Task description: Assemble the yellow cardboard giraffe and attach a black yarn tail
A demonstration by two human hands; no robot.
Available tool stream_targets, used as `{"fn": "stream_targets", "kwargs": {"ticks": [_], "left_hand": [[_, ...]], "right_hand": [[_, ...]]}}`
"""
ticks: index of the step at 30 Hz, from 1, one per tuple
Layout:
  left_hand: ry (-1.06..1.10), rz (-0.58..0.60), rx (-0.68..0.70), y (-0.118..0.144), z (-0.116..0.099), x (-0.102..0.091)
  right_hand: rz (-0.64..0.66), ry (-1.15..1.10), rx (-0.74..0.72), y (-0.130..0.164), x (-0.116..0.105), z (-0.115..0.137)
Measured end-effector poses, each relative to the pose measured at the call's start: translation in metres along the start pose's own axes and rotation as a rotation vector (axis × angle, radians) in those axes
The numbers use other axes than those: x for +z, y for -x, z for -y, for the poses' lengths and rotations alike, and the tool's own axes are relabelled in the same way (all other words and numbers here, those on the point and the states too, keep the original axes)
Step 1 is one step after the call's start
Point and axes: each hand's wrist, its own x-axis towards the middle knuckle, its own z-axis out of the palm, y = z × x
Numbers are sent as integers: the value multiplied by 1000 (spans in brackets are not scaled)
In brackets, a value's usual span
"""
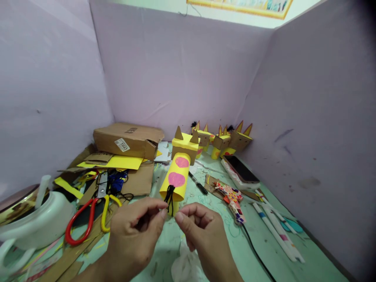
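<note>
Yellow paper, rolled into a tube with two pink spots, makes the giraffe figure (179, 172) standing mid-table, its cardboard head pointing toward the back wall. A tuft of black yarn (169, 197) hangs from its near end. The left hand (133, 235) and right hand (202, 231) meet just below that tuft, thumb and forefinger of each pinched together on the yarn strands, the other fingers curled in. Whether the tube itself is gripped is hard to make out; the knuckles hide its base. Left of the giraffe lie red-and-yellow scissors (88, 217) on cardboard scraps, with a cardboard box (126, 140) behind them. Right of it are a patterned glue gun (232, 197) and a phone (241, 170). Behind it, more finished figures (223, 141) crowd the corner. Bare green tabletop (258, 239) shows to the giraffe's right.
</note>
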Motion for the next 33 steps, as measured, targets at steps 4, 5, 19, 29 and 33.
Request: {"fn": "stream_targets", "kwargs": {"ticks": [4, 5, 19, 29, 33], "left_hand": [[21, 83, 219, 2, 0, -1], [40, 125, 236, 3, -1, -2], [-175, 320, 302, 8, -1, -5], [81, 270, -6, -2, 3, -18], [58, 166, -85, -4, 17, -33]], "right_hand": [[21, 30, -37, 6, -2, 3], [17, 38, -50, 8, -3, 3], [-69, 220, -223, 17, 3, -7], [-4, 189, -264, 25, -8, -16], [-41, 163, -275, 22, -17, -14]]}}
